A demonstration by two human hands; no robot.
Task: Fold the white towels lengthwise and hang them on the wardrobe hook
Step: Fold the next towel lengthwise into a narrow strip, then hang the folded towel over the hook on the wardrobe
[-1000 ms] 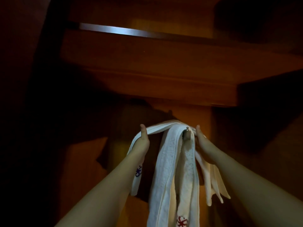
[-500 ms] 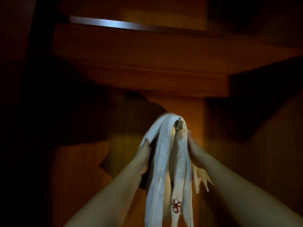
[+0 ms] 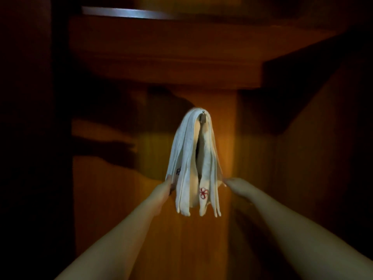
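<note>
Folded white towels [image 3: 187, 158] hang in long strips from a small metal hook [image 3: 203, 117] on the wooden wardrobe panel [image 3: 226, 150]. One strip carries a red flower stitch near its lower end. My left hand [image 3: 164, 188] touches the left edge of the bundle low down, its fingers partly hidden behind the cloth. My right hand [image 3: 232, 183] lies against the right edge at the same height. Whether either hand pinches the cloth is not clear in the dim light.
A wooden shelf [image 3: 181, 63] juts out above the hook, with a metal rail [image 3: 121, 12] over it. Dark wardrobe walls close in at the left [image 3: 30, 138] and right [image 3: 323, 148].
Both hands slid down the towels from beside the hook to the lower ends. The strips now hang straighter and closer together, and the view has pulled back.
</note>
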